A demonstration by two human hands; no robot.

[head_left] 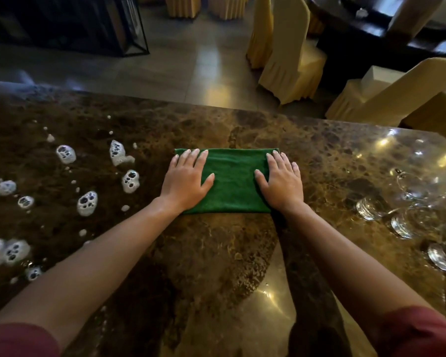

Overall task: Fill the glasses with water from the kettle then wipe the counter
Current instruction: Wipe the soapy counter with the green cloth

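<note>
A folded green cloth [233, 182] lies flat on the brown marble counter [216, 253], near its middle. My left hand [184, 180] presses palm-down on the cloth's left end, fingers spread. My right hand [281, 182] presses flat on its right end in the same way. Several patches of white foam [86, 203] dot the counter to the left of the cloth. Clear glasses [371, 207] stand at the right side of the counter, with a clear glass kettle [417, 181] behind them, hard to make out in the glare.
The counter's far edge runs just beyond the cloth. Past it is a tiled floor with several chairs in yellow covers [289, 63] and a dark table [386, 24] at the upper right. A dark cabinet [62, 21] stands at the upper left.
</note>
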